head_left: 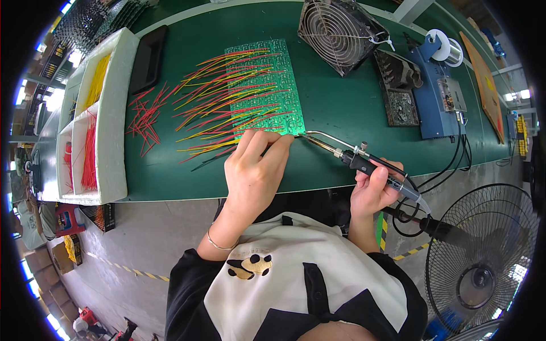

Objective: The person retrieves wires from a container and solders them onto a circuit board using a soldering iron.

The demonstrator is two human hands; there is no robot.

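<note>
A green circuit board lies on the bench, with rows of red and yellow wires fanning out to its left. At its near edge, my left hand is closed in a pinch, and the fingers hide what is between them. Wire ends come out to the left of that hand. My right hand is wrapped around a soldering iron, which has a thin metal feed tube fixed along it. The iron's tip meets the board's near right corner, close to my left fingertips.
Loose red wires lie beside a white foam box of sorted wires at left. A black tray sits behind. A square fan, dirty iron stand, blue soldering station and solder spool stand at right.
</note>
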